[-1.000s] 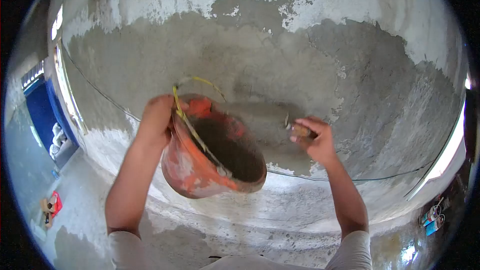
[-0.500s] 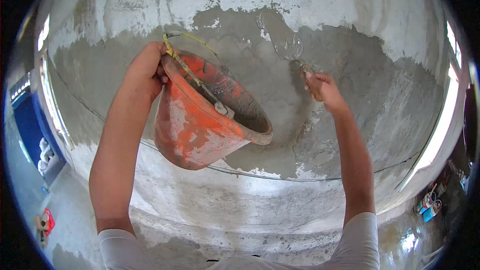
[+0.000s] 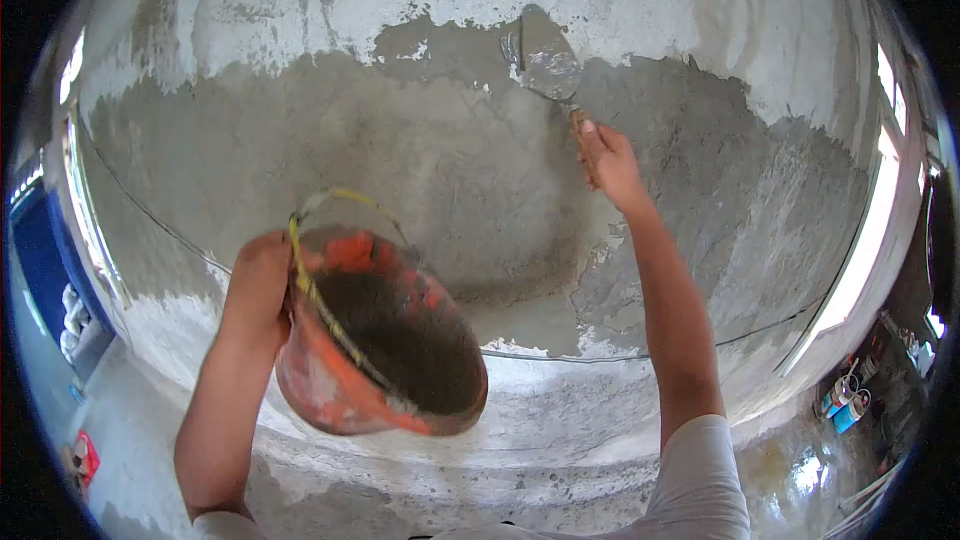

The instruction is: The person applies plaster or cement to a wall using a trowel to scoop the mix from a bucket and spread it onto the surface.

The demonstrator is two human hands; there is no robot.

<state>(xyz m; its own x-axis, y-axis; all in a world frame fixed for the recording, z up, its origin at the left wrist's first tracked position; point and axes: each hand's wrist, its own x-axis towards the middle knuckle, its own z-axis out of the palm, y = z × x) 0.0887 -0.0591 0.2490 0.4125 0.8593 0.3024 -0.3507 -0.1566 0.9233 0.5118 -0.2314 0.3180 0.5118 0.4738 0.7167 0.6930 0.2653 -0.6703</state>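
Note:
My left hand (image 3: 265, 275) grips the rim of an orange bucket (image 3: 335, 385), tilted with its mouth toward me and somewhat blurred. Grey mortar coats its inside, and a yellow handle (image 3: 325, 310) lies across the rim. Up on the wall, my right hand (image 3: 608, 162) is wrapped round the wooden handle of a trowel (image 3: 548, 58). The trowel's wet blade rests against the wall at the upper border of the damp grey mortar patch (image 3: 450, 160). Fingers of my left hand are partly hidden by the bucket.
A dark cable (image 3: 590, 358) runs across the lower wall. Blue-labelled containers (image 3: 850, 410) stand on the wet floor at the right. At the far left are a blue doorway (image 3: 50, 250) and a red item (image 3: 88, 455) on the floor.
My left hand has lowered the bucket, and its mouth now faces me more. My right hand and the trowel have moved slightly up and left along the wall.

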